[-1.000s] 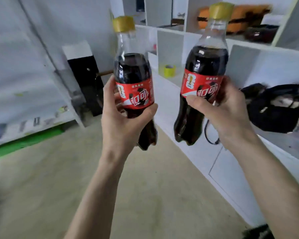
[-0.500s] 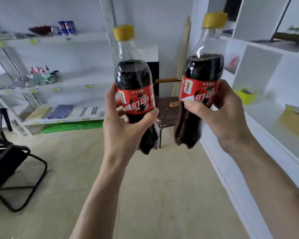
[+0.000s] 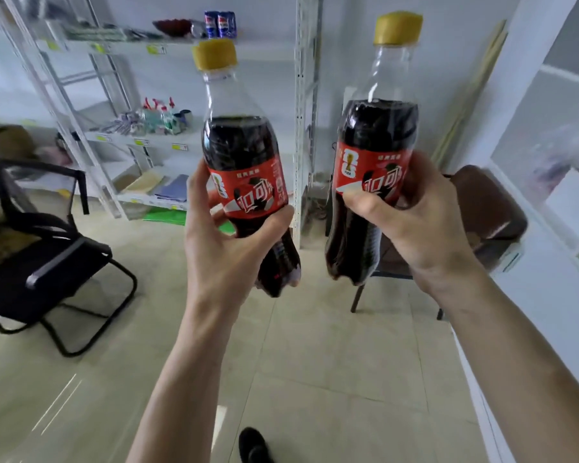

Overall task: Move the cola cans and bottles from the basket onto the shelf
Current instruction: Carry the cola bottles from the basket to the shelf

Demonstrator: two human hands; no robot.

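From the head view, the scene has swung leftward: the white cubby unit that filled the right side a second ago is now only an edge, and a metal rack shelf [image 3: 141,142] stands far ahead — likely the target. The left hand [image 3: 228,242] wraps a cola bottle [image 3: 244,168] at its label; the right hand [image 3: 411,215] grips a second bottle [image 3: 375,162], both upright, held apart. The basket is out of frame. Two blue cans [image 3: 220,24] sit on the top tier, their labels too small to read.
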